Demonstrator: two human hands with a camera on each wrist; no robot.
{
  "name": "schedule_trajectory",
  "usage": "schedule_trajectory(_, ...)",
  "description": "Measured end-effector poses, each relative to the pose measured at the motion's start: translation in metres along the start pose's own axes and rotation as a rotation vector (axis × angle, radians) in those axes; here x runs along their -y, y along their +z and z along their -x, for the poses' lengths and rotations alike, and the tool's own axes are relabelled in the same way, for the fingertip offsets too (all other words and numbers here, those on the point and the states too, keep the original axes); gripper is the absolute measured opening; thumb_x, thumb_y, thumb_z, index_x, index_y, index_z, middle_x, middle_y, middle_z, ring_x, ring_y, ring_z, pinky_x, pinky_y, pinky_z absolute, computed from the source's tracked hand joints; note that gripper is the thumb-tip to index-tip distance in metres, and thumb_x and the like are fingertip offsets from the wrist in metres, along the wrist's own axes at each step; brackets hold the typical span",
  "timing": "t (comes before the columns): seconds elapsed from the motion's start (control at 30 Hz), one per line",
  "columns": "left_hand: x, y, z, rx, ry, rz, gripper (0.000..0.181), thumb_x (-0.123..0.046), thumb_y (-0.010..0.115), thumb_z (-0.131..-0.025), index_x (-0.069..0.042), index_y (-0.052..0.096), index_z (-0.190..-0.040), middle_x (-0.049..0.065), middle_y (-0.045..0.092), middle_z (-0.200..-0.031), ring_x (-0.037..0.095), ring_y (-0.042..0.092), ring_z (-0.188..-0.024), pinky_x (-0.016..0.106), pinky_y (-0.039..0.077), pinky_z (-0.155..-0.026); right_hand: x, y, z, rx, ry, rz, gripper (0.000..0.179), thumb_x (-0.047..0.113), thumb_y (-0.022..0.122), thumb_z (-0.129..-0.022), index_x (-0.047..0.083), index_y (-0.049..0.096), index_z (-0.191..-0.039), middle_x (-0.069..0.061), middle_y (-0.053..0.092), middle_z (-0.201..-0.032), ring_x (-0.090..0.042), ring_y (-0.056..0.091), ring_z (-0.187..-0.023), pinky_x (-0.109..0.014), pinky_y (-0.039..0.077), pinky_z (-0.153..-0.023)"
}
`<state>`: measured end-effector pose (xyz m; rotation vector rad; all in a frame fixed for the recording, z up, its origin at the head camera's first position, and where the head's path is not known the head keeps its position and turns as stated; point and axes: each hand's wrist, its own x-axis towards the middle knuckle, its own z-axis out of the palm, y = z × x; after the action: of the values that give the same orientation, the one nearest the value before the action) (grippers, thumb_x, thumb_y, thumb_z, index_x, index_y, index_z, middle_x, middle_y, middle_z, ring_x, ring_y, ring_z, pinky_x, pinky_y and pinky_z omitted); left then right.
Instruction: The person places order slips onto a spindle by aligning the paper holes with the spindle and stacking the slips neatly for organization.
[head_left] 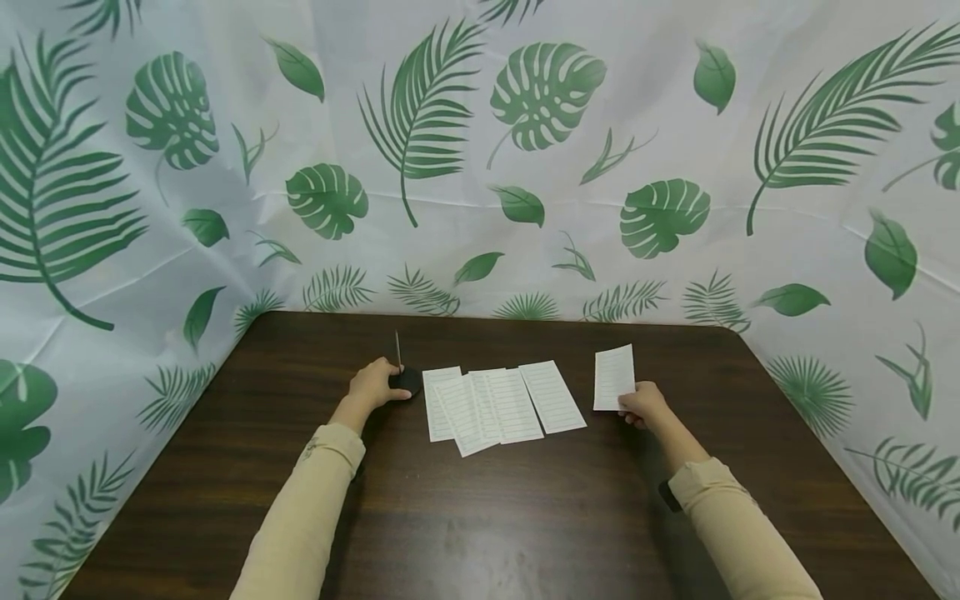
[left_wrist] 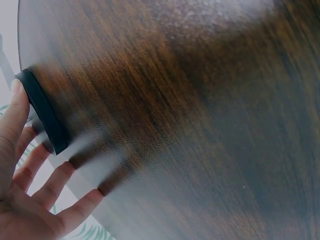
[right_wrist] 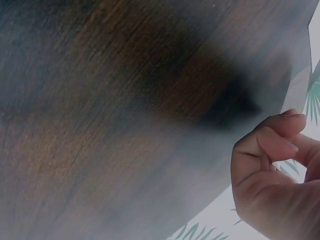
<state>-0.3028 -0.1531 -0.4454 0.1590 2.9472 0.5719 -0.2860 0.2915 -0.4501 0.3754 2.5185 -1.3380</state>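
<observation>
My left hand [head_left: 372, 384] holds the round black base of a bill spike [head_left: 406, 381] on the table, left of the paper slips. Its thin metal spike stands upright from the base. In the left wrist view, the thumb lies against one side of the black base [left_wrist: 46, 112], with fingers at the other side and two fingertips on the tabletop. On the right, my right hand [head_left: 645, 404] pinches a white lined paper slip [head_left: 614, 377] by its lower right corner. The right wrist view shows the fingers [right_wrist: 280, 142] curled together, with the slip hidden.
Several white lined slips [head_left: 517, 404] lie overlapping in a row between the hands, on a dark wood table [head_left: 480, 517]. A white curtain with green leaf prints [head_left: 450, 208] hangs behind the table and along its sides.
</observation>
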Motion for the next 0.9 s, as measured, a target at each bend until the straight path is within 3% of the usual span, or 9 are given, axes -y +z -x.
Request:
schedule_trajectory(0.5, 0.002, 0.002, 0.002, -0.025, -0.006, 0.020, 0.060, -0.032, 0.071, -0.083, -0.005, 0.053, -0.133, 0.019, 0.054, -0.125, 0.039, 0.052, -0.115, 0.054, 0.047, -0.093, 0.007, 0.002, 0.005, -0.107, -0.063, 0.019, 0.030, 0.008, 0.040, -0.089, -0.018, 0.050, -0.102, 0.002, 0.050, -0.054, -0.008, 0.047, -0.047, -0.022, 0.040, -0.044)
schedule_trajectory(0.9, 0.001, 0.002, 0.001, -0.031, 0.009, 0.027, 0.060, -0.032, 0.072, -0.083, -0.004, 0.053, -0.132, 0.019, 0.054, -0.126, 0.039, 0.053, -0.115, 0.055, 0.047, -0.094, 0.019, 0.011, 0.008, -0.085, -0.089, -0.007, 0.030, 0.009, 0.042, -0.091, -0.016, 0.052, -0.104, 0.003, 0.052, -0.055, -0.007, 0.048, -0.048, -0.021, 0.040, -0.045)
